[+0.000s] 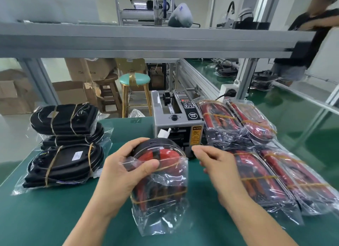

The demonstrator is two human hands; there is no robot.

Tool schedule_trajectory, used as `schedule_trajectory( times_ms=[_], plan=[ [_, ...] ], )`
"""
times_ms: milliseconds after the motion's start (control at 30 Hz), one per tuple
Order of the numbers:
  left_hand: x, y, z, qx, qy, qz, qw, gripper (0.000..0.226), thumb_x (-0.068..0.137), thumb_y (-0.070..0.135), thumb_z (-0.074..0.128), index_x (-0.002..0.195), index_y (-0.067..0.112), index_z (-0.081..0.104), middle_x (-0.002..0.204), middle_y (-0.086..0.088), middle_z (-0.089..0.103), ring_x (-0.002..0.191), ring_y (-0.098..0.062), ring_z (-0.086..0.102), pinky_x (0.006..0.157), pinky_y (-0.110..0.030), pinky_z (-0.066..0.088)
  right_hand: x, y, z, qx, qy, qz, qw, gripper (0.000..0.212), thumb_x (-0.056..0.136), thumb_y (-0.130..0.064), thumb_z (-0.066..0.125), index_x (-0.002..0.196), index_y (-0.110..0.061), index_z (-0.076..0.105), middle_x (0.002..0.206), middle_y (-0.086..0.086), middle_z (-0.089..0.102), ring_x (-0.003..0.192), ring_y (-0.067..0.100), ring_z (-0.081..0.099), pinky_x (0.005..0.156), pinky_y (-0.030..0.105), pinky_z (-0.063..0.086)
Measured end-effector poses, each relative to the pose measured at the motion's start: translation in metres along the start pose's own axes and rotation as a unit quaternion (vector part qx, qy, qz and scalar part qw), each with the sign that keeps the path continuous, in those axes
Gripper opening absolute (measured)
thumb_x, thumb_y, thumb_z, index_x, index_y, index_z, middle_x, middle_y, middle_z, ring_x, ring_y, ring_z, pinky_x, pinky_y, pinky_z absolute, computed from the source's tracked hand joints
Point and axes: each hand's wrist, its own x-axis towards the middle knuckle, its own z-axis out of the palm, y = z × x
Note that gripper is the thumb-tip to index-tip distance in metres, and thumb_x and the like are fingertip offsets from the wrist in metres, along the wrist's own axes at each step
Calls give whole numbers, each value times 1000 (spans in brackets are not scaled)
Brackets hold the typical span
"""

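Red bagged bundle (161, 174) lies near-to-far in my left hand (124, 170)'s grip, right hand (218, 168) just right, its pinch unclear.

centre bundle (161, 154): red and black, inside a clear bag, tan rubber bands across it
table mat (55, 218): dark green, plain, no pattern
left bundles (64, 163): all black, in clear bags, with tan bands and small white labels
right bundles (256, 172): red and black, clear bags, tan bands
tape machine (176, 130): grey body, black panel, yellow caution label with black print
stool (141, 78): mint green seat, golden legs
boxes (69, 91), left of the frame: brown cardboard
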Motion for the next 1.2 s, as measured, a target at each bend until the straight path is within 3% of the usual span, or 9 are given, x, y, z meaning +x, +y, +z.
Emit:
schedule_trajectory(
  times_ms=[233, 500, 633, 767, 833, 933, 1000, 1067, 1200],
  plan=[
    [3, -3, -9, -1, 28, -23, 999, 46, 56, 27, 80, 101, 25, 70, 86, -7, 75, 73, -18, 73, 59, -17, 54, 56, 0, 39, 98, 69, 195, 973, 4, 85, -12, 70, 83, -11, 67, 64, 0, 51, 53, 11, 40, 49, 20, 32],
    [-5, -1, -15, -22, 45, -13, 999, 41, 53, 28, 80, 94, 31, 73, 84, -6, 75, 71, -16, 72, 59, -17, 54, 60, -1, 54, 69, 106, 159, 979, 5, 81, -17, 74, 83, -14, 70, 71, 1, 59, 53, 11, 39, 69, 31, 42],
    [-6, -2, -15, -27, 45, -7, 999, 41, 53, 29, 80, 93, 33, 73, 84, -7, 75, 71, -16, 72, 60, -16, 54, 65, -3, 63, 66, 125, 164, 976, 9, 79, -15, 76, 83, -11, 70, 80, 9, 63, 52, 14, 41, 69, 32, 46],
    [-8, -3, -15, -29, 43, -8, 999, 43, 53, 31, 81, 95, 33, 72, 84, -7, 75, 73, -17, 72, 61, -18, 54, 72, -5, 67, 99, 142, 201, 964, 27, 78, -9, 74, 64, -14, 52, 62, 2, 49, 48, 16, 38, 56, 26, 43],
    [-8, -2, -15, -31, 38, -7, 999, 43, 54, 31, 81, 96, 33, 72, 85, -7, 75, 74, -18, 73, 61, -19, 55, 75, -4, 70, 127, 161, 224, 953, 28, 75, -7, 75, 67, -11, 49, 62, 2, 44, 48, 17, 34, 51, 26, 38],
    [-9, -1, -13, -40, 42, -12, 998, 43, 54, 30, 81, 96, 33, 71, 84, -8, 75, 73, -19, 73, 61, -20, 55, 79, -2, 76, 150, 179, 240, 942, 24, 74, -7, 75, 79, -5, 52, 71, 8, 53, 59, 23, 49, 60, 32, 51],
    [-11, -1, -12, -48, 43, -10, 998, 43, 54, 30, 82, 95, 33, 71, 85, -8, 75, 74, -21, 73, 61, -21, 55, 74, -3, 72, 174, 163, 251, 938, 22, 77, -8, 73, 81, -5, 52, 72, 7, 52, 56, 20, 47, 43, 23, 45],
    [-13, -1, -10, -53, 49, -3, 997, 43, 54, 30, 82, 96, 33, 71, 87, -8, 75, 76, -22, 73, 62, -21, 56, 64, -7, 63, 185, 105, 251, 944, 19, 80, -11, 70, 78, -11, 51, 60, 0, 44, 45, 11, 32, 31, 18, 25],
    [-17, -3, -1, -58, 75, 6, 995, 46, 54, 31, 83, 98, 36, 70, 86, -5, 75, 75, -22, 73, 62, -25, 58, 37, -27, 35, 195, -4, 181, 964, 25, 81, -19, 68, 62, -22, 52, 48, -10, 41, 45, 5, 32, 50, 20, 26]
  ],
)
